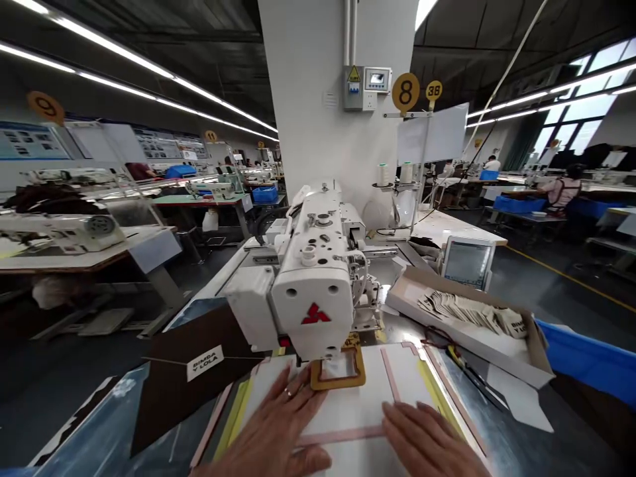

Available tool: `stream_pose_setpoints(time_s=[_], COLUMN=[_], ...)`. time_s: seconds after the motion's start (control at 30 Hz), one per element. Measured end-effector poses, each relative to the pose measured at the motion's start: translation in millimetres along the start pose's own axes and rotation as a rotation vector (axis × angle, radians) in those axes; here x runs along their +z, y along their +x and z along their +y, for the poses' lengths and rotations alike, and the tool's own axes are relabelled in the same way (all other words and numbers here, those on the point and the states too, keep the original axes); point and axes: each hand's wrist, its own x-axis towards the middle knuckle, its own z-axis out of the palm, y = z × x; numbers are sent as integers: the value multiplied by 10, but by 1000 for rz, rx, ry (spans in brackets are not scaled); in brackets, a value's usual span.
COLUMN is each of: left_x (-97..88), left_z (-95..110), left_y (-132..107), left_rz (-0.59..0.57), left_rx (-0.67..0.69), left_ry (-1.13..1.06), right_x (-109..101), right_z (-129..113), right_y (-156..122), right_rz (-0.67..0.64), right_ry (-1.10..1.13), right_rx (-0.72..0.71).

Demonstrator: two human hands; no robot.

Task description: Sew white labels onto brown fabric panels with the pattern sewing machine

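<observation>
Both my hands lie on a white sewing template (348,412) edged with pink and yellow strips. My left hand (283,424) is flat with its fingers stretched toward the sewing machine, their tips beside a yellow clamp frame (338,383). On the template's right part rests my right hand (430,437), palm down, fingers extended and close together. Neither hand grasps anything. The white sewing machine (315,285), with a red logo, stands over the template's far edge. Left of it is a dark brown fabric piece (169,384) bearing a white label (205,362) with black lettering.
Right of the machine is a cardboard box (470,318) of labels, with thread snips (470,371) before it and a control screen (467,262) behind. A blue bin (586,361) sits farther right. A pillar (338,146) rises behind; other sewing stations and people are farther off.
</observation>
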Motion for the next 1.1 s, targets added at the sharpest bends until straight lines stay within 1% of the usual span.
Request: stream_pose_setpoints(time_s=[0.03, 0.07, 0.13, 0.2, 0.3, 0.37, 0.53, 0.67, 0.83, 0.97, 1.1], left_x=[17, 39, 75, 89, 94, 109, 201, 223, 154, 69, 33], left_z=[-5, -11, -21, -22, -7, 6, 24, 9, 17, 34, 31], left_y=[-13, -23, -34, -33, -31, -41, -90, -88, -48, -10, 27], left_rz=[8, 19, 49, 68, 68, 61, 99, 30, -24, -91, -106], left_rx=[8, 21, 45, 57, 43, 27, 18, 22, -20, -54, -71], left_ry=[-1, -1, 0, -3, -11, -14, 13, -6, -71, -165, -230], right_x=[91, 185, 375, 539, 665, 659, 549, 557, 630, 662, 653], right_z=[24, 41, 55, 44, 13, -1, -52, -82, -54, -66, -84], right_y=[140, 237, 335, 365, 397, 426, 420, 377, 412, 444, 451], right_rz=[-38, -50, -49, -59, -76, -84, -82, -68, -102, -140, -150], right_ry=[-31, -43, -27, 7, 22, 27, -10, -66, 42, 43, 67], right_rx=[-70, -108, -106, -84, -72, -80, -97, -104, -44, 37, 49])
